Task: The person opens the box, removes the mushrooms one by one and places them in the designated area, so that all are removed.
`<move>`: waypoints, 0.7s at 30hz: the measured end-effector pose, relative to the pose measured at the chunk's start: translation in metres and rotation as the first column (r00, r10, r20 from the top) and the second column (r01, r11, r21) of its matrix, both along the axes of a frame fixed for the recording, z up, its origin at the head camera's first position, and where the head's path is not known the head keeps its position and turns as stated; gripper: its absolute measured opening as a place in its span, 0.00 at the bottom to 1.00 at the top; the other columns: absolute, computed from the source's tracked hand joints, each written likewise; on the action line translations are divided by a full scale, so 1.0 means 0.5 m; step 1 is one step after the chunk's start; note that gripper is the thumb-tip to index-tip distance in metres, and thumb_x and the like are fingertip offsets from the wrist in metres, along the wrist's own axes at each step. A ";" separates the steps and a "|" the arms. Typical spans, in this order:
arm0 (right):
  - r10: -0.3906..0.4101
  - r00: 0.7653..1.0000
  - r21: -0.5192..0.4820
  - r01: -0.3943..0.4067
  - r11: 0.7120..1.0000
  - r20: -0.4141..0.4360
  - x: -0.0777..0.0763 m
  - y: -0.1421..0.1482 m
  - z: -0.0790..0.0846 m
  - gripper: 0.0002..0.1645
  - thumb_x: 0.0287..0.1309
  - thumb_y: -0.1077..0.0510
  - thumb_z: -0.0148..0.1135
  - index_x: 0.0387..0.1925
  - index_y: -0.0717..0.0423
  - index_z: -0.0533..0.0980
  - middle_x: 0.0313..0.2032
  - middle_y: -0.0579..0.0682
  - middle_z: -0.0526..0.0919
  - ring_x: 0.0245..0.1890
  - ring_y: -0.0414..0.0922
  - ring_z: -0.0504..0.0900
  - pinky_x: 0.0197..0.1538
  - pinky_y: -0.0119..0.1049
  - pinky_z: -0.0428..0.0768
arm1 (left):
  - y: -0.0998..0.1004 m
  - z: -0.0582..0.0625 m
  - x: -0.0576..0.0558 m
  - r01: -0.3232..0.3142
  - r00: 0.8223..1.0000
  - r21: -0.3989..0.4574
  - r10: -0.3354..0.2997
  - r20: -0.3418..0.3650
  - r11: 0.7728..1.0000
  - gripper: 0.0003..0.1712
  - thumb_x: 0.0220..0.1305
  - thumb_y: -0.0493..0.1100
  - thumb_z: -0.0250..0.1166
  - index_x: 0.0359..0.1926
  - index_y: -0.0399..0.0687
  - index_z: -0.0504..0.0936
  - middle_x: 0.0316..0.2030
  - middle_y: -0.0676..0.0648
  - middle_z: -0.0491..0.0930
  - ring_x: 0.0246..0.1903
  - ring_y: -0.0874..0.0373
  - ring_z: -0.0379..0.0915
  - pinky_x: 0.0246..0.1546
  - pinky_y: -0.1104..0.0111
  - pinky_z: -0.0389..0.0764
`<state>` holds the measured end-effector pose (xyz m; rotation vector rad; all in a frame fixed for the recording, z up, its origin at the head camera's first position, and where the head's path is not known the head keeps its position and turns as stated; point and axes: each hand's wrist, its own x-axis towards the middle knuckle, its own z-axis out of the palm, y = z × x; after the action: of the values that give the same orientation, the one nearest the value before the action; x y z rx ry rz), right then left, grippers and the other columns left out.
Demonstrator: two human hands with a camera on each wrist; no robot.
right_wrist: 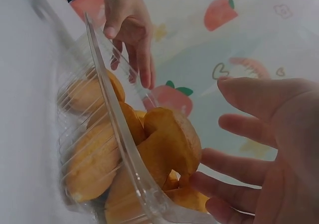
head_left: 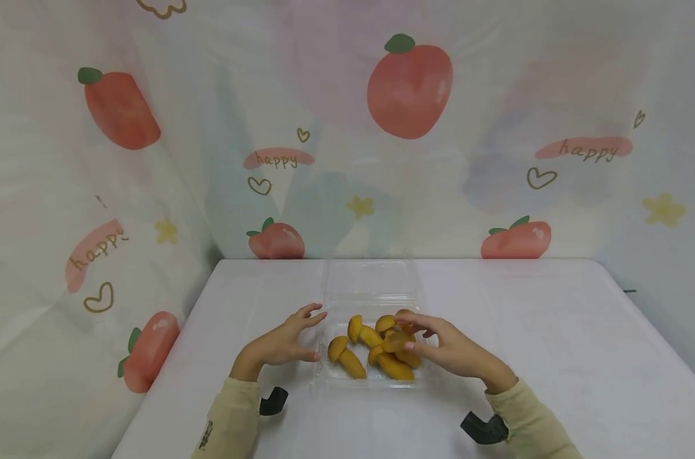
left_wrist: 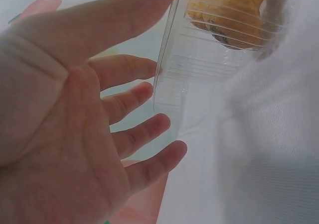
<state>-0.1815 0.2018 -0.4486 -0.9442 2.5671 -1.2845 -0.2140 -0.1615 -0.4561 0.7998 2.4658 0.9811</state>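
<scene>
A clear plastic clamshell box (head_left: 347,382) holds several yellow-brown mushrooms, with its transparent lid (head_left: 370,278) folded back behind it. At the box's left side is my left hand (head_left: 281,341), fingers loosely spread; in the left wrist view, the thumb and index fingertips overlap the rim. My right hand (head_left: 459,350) hovers over the right side with fingers apart. In the right wrist view its fingertips are right at a mushroom (right_wrist: 169,139) heaped above the rim. Another mushroom (head_left: 347,360) lies alone at the left of the box.
A white-covered table (head_left: 554,331) carries the box near its middle. Behind and at the left hang cloth backdrops (head_left: 336,95) printed with red fruit, hearts and stars. A black curved piece (head_left: 274,401) juts from the left sleeve, another (head_left: 485,428) from the right.
</scene>
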 end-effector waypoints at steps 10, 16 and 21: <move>-0.015 1.000 0.024 0.014 1.000 0.008 0.003 -0.007 -0.015 0.28 0.70 0.53 0.61 0.66 0.60 0.73 0.60 0.59 0.81 0.52 0.49 0.78 0.49 0.43 0.75 | 0.002 0.001 0.001 0.000 1.000 0.002 0.000 0.003 1.000 0.48 0.63 0.42 0.71 0.78 0.37 0.56 0.80 0.37 0.44 0.78 0.34 0.41 0.73 0.34 0.53; 0.004 1.000 0.049 -0.003 0.999 -0.025 0.006 -0.013 -0.020 0.28 0.71 0.53 0.60 0.67 0.60 0.72 0.60 0.58 0.80 0.54 0.48 0.79 0.54 0.53 0.78 | 0.000 -0.001 0.001 -0.001 1.000 0.008 0.001 0.010 1.000 0.49 0.63 0.42 0.71 0.78 0.37 0.56 0.80 0.36 0.43 0.78 0.34 0.40 0.73 0.34 0.52; 0.008 0.997 0.095 -0.001 0.996 -0.076 0.005 -0.017 -0.024 0.25 0.73 0.53 0.58 0.66 0.58 0.73 0.63 0.57 0.80 0.60 0.53 0.80 0.62 0.61 0.75 | -0.001 -0.003 0.000 0.008 1.000 0.008 -0.008 0.001 1.000 0.48 0.63 0.43 0.71 0.77 0.36 0.56 0.80 0.35 0.43 0.78 0.33 0.41 0.73 0.34 0.53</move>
<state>-0.1789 0.1932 -0.4607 -0.9990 2.6546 -1.1357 -0.2142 -0.1618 -0.4574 0.8107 2.4570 0.9894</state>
